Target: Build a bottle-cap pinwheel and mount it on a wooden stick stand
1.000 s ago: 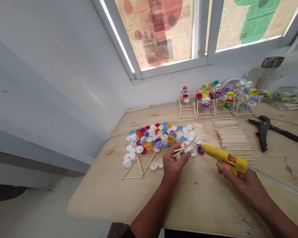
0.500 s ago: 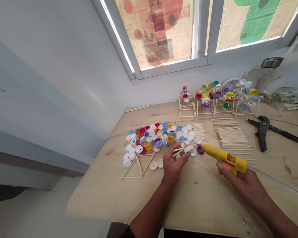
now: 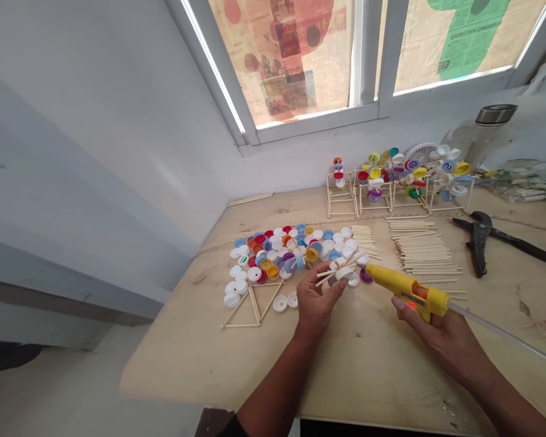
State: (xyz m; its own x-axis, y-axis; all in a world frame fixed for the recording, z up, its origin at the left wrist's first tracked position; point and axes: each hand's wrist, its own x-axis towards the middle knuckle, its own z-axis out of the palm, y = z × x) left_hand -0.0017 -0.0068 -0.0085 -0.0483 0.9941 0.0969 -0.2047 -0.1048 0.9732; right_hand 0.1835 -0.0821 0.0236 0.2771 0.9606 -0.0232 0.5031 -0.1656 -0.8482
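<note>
My left hand point(image 3: 317, 297) is closed on a small wheel of wooden sticks and bottle caps point(image 3: 344, 273), held just above the table. Its caps are mostly white, and the fingers hide part of it. A yellow hot glue gun point(image 3: 404, 288) is gripped in my right hand point(image 3: 437, 334). The gun's red light is lit, and a clear glue stick point(image 3: 500, 331) runs out of its back. Its nozzle point(image 3: 363, 266) points left and is at the right side of the wheel; whether it touches, I cannot tell. A purple cap point(image 3: 366, 275) lies just below the nozzle.
Colourful bottle caps point(image 3: 273, 255) are heaped left of centre, beside a triangular stick frame point(image 3: 241, 325). Wooden sticks point(image 3: 425, 252) lie in rows behind the gun. Black pliers point(image 3: 480, 243) rest at right. Finished cap wheels on stick frames point(image 3: 375, 182) stand along the wall.
Hardly anything differs. My right hand and the glue gun have shifted very slightly left, along with a small drift of the whole view. The left hand keeps its hold on the wheel.
</note>
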